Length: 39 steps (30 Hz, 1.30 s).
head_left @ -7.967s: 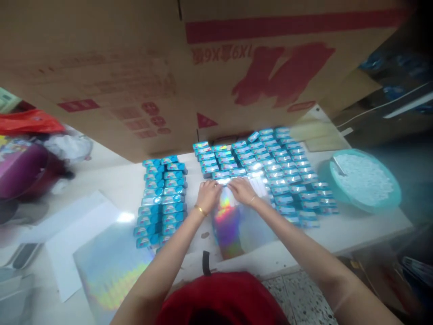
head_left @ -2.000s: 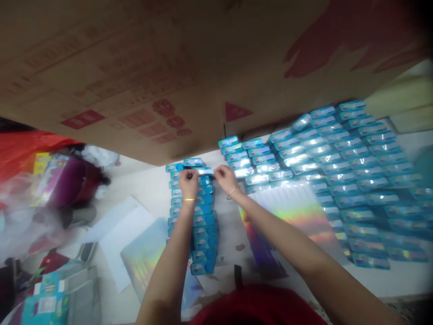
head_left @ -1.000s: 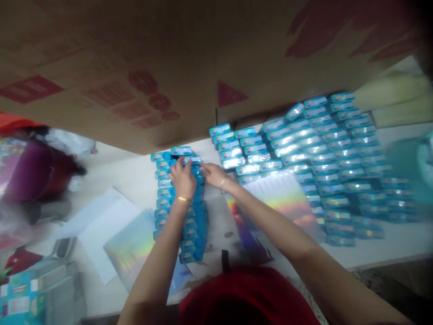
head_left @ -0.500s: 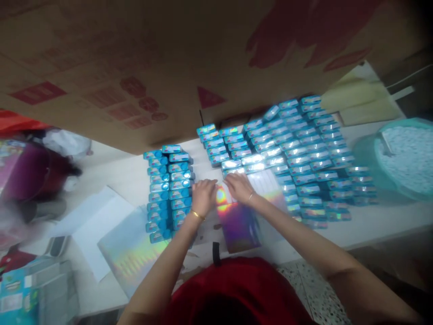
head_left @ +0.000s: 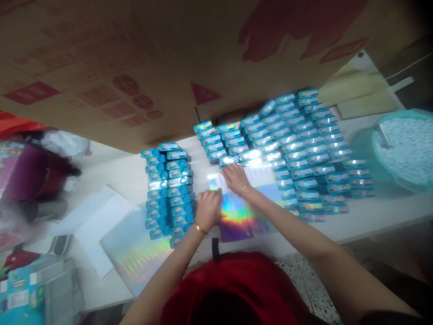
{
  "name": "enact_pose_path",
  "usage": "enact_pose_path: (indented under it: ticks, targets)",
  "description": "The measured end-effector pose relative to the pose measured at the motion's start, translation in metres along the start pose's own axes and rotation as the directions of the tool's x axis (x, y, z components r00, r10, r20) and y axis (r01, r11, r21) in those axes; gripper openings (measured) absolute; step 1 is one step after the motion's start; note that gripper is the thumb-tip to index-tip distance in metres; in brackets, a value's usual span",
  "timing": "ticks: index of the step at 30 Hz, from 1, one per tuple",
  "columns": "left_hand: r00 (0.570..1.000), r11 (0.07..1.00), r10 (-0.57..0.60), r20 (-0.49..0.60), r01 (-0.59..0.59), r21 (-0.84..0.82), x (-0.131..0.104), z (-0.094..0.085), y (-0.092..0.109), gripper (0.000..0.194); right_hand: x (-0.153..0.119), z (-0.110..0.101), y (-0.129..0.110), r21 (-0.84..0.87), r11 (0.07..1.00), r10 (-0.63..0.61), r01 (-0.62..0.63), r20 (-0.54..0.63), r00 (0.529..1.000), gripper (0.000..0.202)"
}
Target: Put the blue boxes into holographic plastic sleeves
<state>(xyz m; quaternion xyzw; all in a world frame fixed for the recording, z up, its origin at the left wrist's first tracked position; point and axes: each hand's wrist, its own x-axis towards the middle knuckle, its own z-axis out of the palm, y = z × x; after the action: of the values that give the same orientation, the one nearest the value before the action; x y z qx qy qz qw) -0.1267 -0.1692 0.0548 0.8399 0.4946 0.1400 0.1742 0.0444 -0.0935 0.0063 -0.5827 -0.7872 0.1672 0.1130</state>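
A shiny holographic sheet (head_left: 233, 230) lies in front of me, with rainbow glare over it. My left hand (head_left: 208, 210), gold bangle at the wrist, is closed at its left edge. Higher up, my right hand (head_left: 234, 178) has its fingers bent and pressed together at the sheet's top left part; the fingertips are partly hidden. Beneath and to the right shows another sheet with a white upper strip (head_left: 260, 175). Small blue packs (head_left: 181, 198) stand in two columns left of my left hand, and many more packs (head_left: 307, 158) fill rows beyond and right of my right hand.
A large cardboard box (head_left: 162, 58) rises behind the packs. A teal tub (head_left: 363, 149) of small white pieces stands right. Left are white papers (head_left: 96, 225), another holographic sheet (head_left: 138, 253), a phone-like object (head_left: 61, 244) and a blue package (head_left: 20, 293).
My left hand has come down along the sheet's left edge. My right hand has shifted slightly up and left. The sheet has moved and its rainbow glare has spread. The camera view shifted slightly.
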Motion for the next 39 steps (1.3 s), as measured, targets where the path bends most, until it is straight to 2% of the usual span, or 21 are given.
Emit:
enact_pose_path:
  ticks: [2,4,5,7,9,11,12,14,16,18,22,25,27,31,36,39]
  targets:
    - [0.997,0.985,-0.071,-0.015,0.067,-0.157,-0.011,-0.015,0.012,0.01,0.0,0.004,0.004,0.039,0.999,0.006,-0.004,-0.042,0.999,0.032]
    - [0.963,0.901,-0.257,-0.084,0.207,-0.381,-0.015,-0.032,0.018,0.01,-0.001,0.002,0.004,0.138,0.99,0.005,0.01,-0.11,0.994,0.032]
    - [0.915,0.815,-0.387,-0.113,0.282,-0.507,-0.013,-0.039,0.018,0.012,-0.003,0.0,0.001,0.222,0.975,0.006,0.026,-0.146,0.989,0.034]
    - [0.777,0.582,-0.621,-0.103,0.369,-0.725,-0.005,-0.05,0.013,0.016,-0.008,-0.008,-0.011,0.465,0.884,0.027,0.058,-0.175,0.984,0.041]
    - [0.657,0.375,-0.753,-0.042,0.374,-0.848,0.005,-0.057,0.002,0.021,-0.015,-0.017,-0.029,0.723,0.691,0.085,0.018,-0.106,0.991,0.051]
    - [0.582,0.248,-0.813,0.013,0.367,-0.897,0.013,-0.058,-0.012,0.024,-0.02,-0.022,-0.05,0.863,0.497,0.136,-0.094,0.03,0.99,0.051]
    - [0.556,0.208,-0.83,0.036,0.368,-0.906,0.015,-0.058,-0.019,0.025,-0.02,-0.023,-0.06,0.887,0.439,0.16,-0.147,0.083,0.984,0.048]
    - [0.517,0.158,-0.853,0.068,0.382,-0.911,0.018,-0.056,-0.034,0.026,-0.017,-0.022,-0.075,0.899,0.391,0.202,-0.199,0.127,0.971,0.04]
    - [0.5,0.155,-0.863,0.073,0.399,-0.904,0.019,-0.054,-0.05,0.026,-0.007,-0.017,-0.085,0.897,0.399,0.236,-0.192,0.102,0.966,0.037]
    - [0.502,0.204,-0.864,0.034,0.412,-0.888,0.023,-0.051,-0.068,0.023,0.009,-0.008,-0.09,0.88,0.449,0.245,-0.155,0.046,0.968,0.033]
    - [0.519,0.409,-0.844,-0.131,0.468,-0.783,0.037,-0.045,-0.111,0.015,0.052,0.014,-0.092,0.787,0.612,0.205,-0.079,-0.062,0.977,0.022]
    - [0.54,0.56,-0.801,-0.259,0.522,-0.643,0.048,-0.039,-0.139,0.01,0.08,0.03,-0.092,0.704,0.701,0.202,-0.113,-0.044,0.978,0.017]
    - [0.565,0.629,-0.765,-0.308,0.553,-0.546,0.054,-0.037,-0.152,0.008,0.093,0.038,-0.092,0.644,0.75,0.218,-0.153,-0.022,0.976,0.016]
    - [0.582,0.66,-0.75,-0.315,0.622,-0.422,0.062,-0.034,-0.162,0.006,0.104,0.048,-0.091,0.544,0.815,0.232,-0.201,0.012,0.973,0.016]
    - [0.565,0.633,-0.774,-0.287,0.705,-0.319,0.065,-0.031,-0.158,0.008,0.106,0.058,-0.087,0.473,0.853,0.22,-0.219,0.054,0.974,0.016]
    - [0.576,0.646,-0.757,-0.308,0.73,-0.224,0.066,-0.028,-0.154,0.009,0.108,0.067,-0.085,0.478,0.85,0.21,-0.222,0.08,0.974,0.015]
